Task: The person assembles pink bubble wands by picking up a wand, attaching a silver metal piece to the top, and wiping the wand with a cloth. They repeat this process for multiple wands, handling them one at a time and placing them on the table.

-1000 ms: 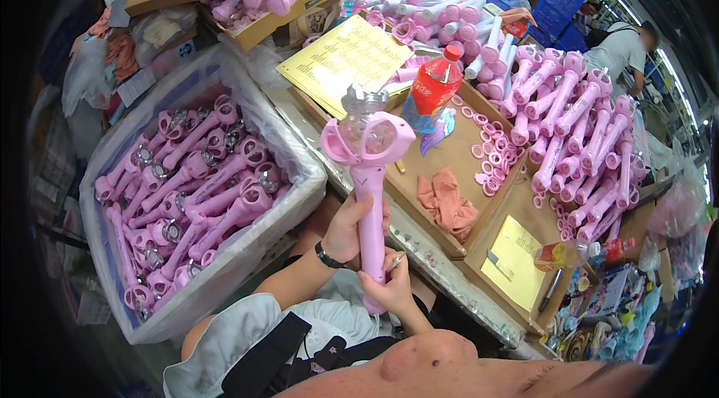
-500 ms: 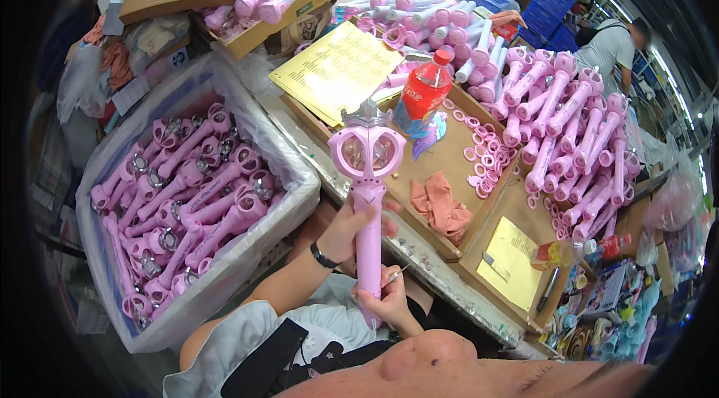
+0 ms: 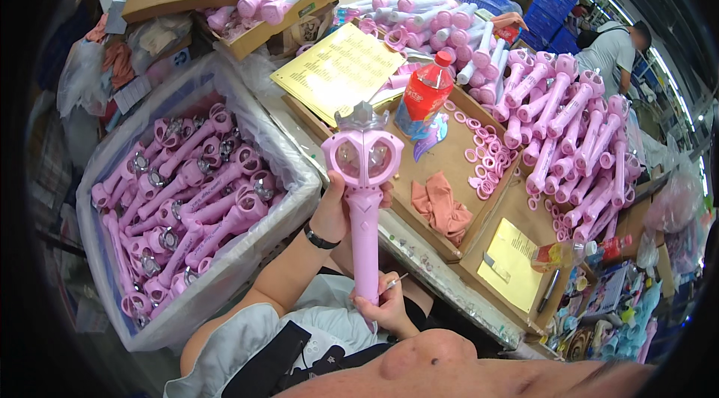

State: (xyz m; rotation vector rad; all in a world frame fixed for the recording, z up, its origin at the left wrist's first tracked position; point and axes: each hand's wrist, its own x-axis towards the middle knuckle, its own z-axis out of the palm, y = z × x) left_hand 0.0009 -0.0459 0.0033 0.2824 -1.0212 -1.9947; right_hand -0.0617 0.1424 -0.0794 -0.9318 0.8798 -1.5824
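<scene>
I hold a pink toy wand [image 3: 365, 241] upright, its clear round head topped by a silver crown. Behind and beside the neck, just under the head, my left hand [image 3: 332, 211] is wrapped round the wand, with a black band at the wrist. My right hand [image 3: 386, 307] closes on the lower end of the handle. From its fingers also sticks a thin pointed tool [image 3: 397, 280], too small to name. To the left, many similar crowned wands [image 3: 187, 196] lie heaped in a plastic-lined crate [image 3: 305, 207].
On the table, cardboard trays hold loose pink rings [image 3: 485, 166], an orange cloth [image 3: 440, 207] and a red-labelled drink bottle [image 3: 425, 95]. Yellow sheets [image 3: 338, 72] lie at the back. Crownless pink wands [image 3: 565, 102] are piled at the right. A person [image 3: 610, 53] stands far right.
My left hand has slid up the handle to just under the wand's head. The wand has shifted slightly left and turned a little, its head facing me more squarely.
</scene>
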